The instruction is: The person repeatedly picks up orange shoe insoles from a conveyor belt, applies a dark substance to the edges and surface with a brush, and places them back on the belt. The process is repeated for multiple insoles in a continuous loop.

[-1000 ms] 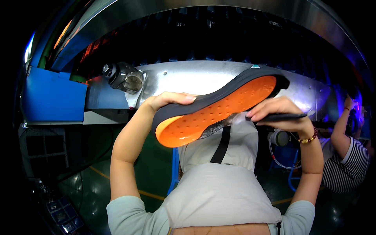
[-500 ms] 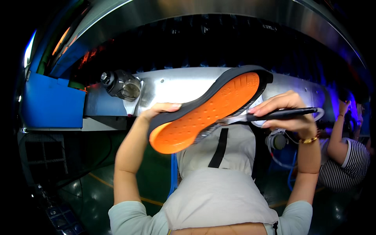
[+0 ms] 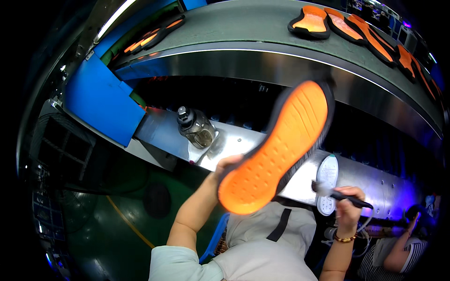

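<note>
My left hand (image 3: pixel 226 166) grips the heel-side edge of a shoe sole (image 3: pixel 276 150), orange inside with a black rim. The sole is tilted, its toe end pointing up and away, above the metal shelf; my fingers behind it are hidden. In my right hand (image 3: pixel 349 208) is a brush (image 3: pixel 336 194) with a black handle, its bristle end pointing left and apart from the sole. Just behind the brush, a white sole-shaped piece (image 3: pixel 327 169) lies on the shelf.
A conveyor belt (image 3: pixel 234 29) runs across the back, with several orange-and-black soles (image 3: pixel 309 22) on it. A dark clear bottle (image 3: pixel 197 129) stands on the metal shelf (image 3: pixel 239 140), near a blue machine panel (image 3: pixel 103 100). Another person's arm (image 3: pixel 404 243) shows at lower right.
The brush has come away from the sole, moving right and down. My left hand has moved right with the sole, which now stands steeper. The view has shifted, bringing the conveyor belt in.
</note>
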A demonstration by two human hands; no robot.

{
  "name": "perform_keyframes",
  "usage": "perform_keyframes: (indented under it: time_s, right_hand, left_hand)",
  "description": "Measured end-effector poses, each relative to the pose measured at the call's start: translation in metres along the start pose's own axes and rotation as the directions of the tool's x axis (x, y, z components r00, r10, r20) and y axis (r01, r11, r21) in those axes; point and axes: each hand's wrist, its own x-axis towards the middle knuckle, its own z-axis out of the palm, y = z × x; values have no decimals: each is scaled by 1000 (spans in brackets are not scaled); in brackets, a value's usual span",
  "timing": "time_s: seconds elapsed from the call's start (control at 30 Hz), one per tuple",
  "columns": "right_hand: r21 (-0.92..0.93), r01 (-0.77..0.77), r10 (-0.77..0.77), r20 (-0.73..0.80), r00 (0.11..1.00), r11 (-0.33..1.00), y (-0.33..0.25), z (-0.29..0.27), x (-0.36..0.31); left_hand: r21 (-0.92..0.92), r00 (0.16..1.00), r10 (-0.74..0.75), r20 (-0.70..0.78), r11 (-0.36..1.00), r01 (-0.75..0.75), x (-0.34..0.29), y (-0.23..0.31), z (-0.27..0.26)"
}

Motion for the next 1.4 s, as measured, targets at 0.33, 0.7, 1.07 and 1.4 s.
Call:
perform_keyframes:
  time_s: [0.33,0.7,1.07,1.4]
  right_hand:
    - [232,-169,241,-331,912,958,34,-17,-11]
    - [152,-192,241,-435,868,969,33,-24,-25]
    - [56,-39,58,-383,922,998,12,-48,-24]
    - [30,-68,71,-131,989,997,-3,-3,10]
  left_hand:
    - [-316,689,607,-397,614,-723,171,213,51]
    - [530,708,368,603,-848,-11,263,112,80]
    - [198,973,219,-79,960,-200,129,62,73]
    - [-79,974,-4,227,997,23,74,-83,-25]
